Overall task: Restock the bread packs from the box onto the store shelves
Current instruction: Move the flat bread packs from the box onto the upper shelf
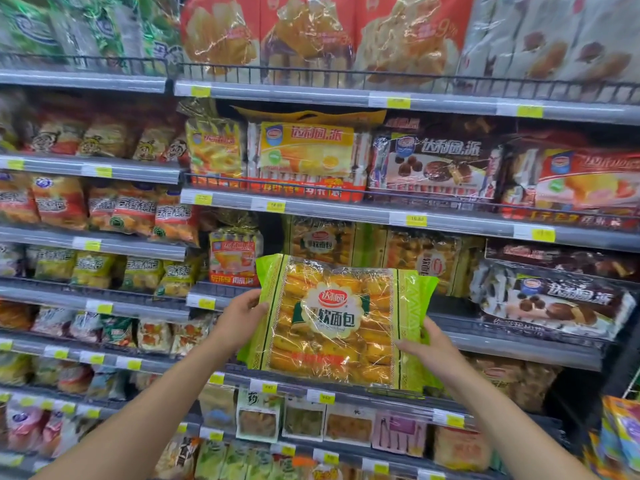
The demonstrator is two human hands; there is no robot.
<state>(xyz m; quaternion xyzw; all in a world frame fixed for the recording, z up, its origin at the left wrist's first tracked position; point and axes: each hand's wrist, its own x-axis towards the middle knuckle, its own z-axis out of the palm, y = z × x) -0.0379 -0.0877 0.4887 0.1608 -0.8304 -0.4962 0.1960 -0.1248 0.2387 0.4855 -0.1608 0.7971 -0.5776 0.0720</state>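
I hold a large bread pack [332, 323] upright in front of the shelves; it has clear film, green side bands and yellow rolls inside. My left hand [239, 317] grips its left edge. My right hand [427, 348] grips its lower right edge. Behind the pack is a shelf [519, 344] that holds similar bread packs [322, 240] standing at the back. The box is not in view.
Shelves full of snack and cake packs surround the spot: chocolate pie packs [550, 303] to the right, a small orange pack [233, 256] to the left, yellow pie packs [306, 154] one shelf up. Wire rails [381, 76] and price strips front each shelf.
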